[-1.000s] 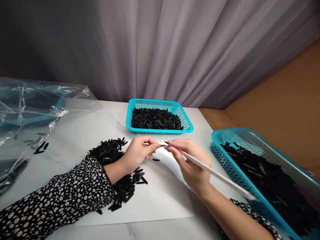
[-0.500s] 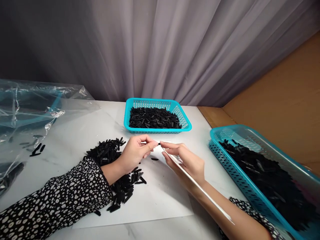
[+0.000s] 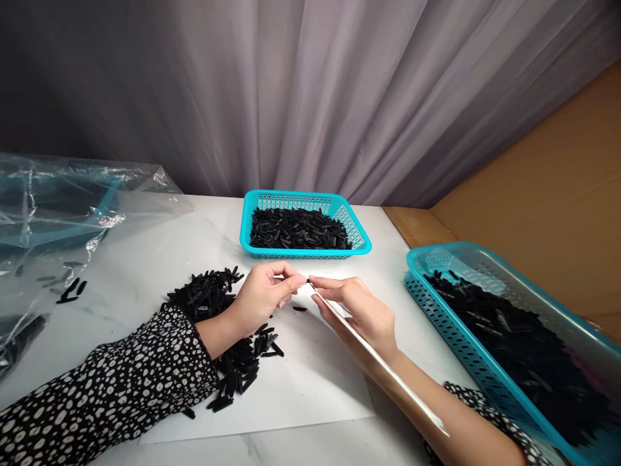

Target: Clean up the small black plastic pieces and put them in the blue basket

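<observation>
White marbled table (image 3: 145,239), paper sheet (image 3: 310,401) nearest you, black pile (image 3: 206,294) at eight o'clock and large blue basket (image 3: 431,310) at four from the small black piece (image 3: 308,281), which your left hand (image 3: 264,294) pinches while your right hand (image 3: 371,317) grips a slim white tool (image 3: 383,363), tip against it. So little piece shows that a skidding tip could catch your left fingertips or flick it loose. Beyond, smaller blue basket (image 3: 305,253) at twelve, then grey curtain (image 3: 301,97).
</observation>
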Tool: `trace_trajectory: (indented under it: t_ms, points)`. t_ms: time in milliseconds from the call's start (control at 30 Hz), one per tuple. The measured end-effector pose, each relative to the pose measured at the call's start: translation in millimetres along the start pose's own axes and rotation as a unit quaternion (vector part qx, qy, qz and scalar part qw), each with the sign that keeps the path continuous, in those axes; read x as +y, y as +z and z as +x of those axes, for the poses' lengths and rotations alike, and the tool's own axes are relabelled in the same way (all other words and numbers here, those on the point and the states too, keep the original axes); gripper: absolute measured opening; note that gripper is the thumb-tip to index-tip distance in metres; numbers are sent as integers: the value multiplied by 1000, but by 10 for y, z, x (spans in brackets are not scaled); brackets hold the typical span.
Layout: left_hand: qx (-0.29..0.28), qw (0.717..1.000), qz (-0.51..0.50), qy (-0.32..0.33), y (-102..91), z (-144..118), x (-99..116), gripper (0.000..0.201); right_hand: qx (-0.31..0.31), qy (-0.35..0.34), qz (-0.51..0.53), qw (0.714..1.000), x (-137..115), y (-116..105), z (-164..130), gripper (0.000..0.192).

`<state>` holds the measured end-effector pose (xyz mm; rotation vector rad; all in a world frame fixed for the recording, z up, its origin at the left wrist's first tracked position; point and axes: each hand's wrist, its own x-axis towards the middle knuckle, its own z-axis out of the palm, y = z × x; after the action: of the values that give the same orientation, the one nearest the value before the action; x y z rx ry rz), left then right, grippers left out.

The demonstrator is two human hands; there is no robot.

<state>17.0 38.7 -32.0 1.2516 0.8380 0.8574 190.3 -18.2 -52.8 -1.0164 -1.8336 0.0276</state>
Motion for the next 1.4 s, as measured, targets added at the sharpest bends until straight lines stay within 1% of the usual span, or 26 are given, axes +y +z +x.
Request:
trace_trajectory:
  t_ms: [133,267,367,467,533,567,667,733,767,833,900,933,1000,1067,1167,1233,1267,1333,1400]
  points:
    - [1,1000,-5,-2,1,1,-2,37,-13,-59,-66,996,-16,-5,24,15]
    - [-4,1000,-13,-13,7,-4,-1,34,-42,-112,-143,983,-85,-35,85,15]
    - [-2,1000,-21,-21,14,-8,11,33,-49,-124,-166,977,-95,-43,99,15]
    - [-1,999,-30,-25,18,-8,22,31,-31,-114,-168,979,-53,-29,70,15]
    - [-1,999,-36,-24,19,-7,26,30,-6,-94,-155,983,-20,-20,48,15]
    - [-2,999,-37,-23,19,-7,27,30,7,-73,-140,987,-9,-18,41,14]
    - [-5,999,-34,-21,20,-7,33,30,30,25,-81,996,4,-29,41,10]
    - [-8,999,-30,-17,19,-9,35,30,36,110,-42,992,3,-41,51,4]
    - [-9,999,-28,-14,18,-9,33,30,37,150,-19,988,2,-46,57,8]
    - [-12,1000,-26,-8,14,-10,25,29,24,208,35,977,2,-49,64,19]
    - [-15,1000,-19,-4,8,-11,12,27,-3,227,77,971,1,-46,66,25]
    - [-17,1000,-15,-1,4,-11,6,27,-12,222,84,971,0,-42,63,25]
    - [-22,1000,-8,2,-1,-12,-2,27,-12,208,77,975,0,-33,49,20]
    - [-23,1000,-4,2,-3,-13,-4,28,14,205,75,976,4,-26,26,20]
    - [-10,1000,8,-1,-2,-11,-4,30,40,201,92,974,-3,-33,7,38]
    - [2,1000,15,1,-1,-7,-7,30,26,171,80,982,-32,-48,22,44]
    - [8,1000,15,2,0,-4,-10,30,14,151,65,986,-54,-55,37,43]
    - [15,1000,11,0,1,0,-13,30,0,115,42,992,-102,-58,65,33]
    - [16,1000,7,-3,1,1,-14,30,7,100,40,994,-136,-43,77,23]
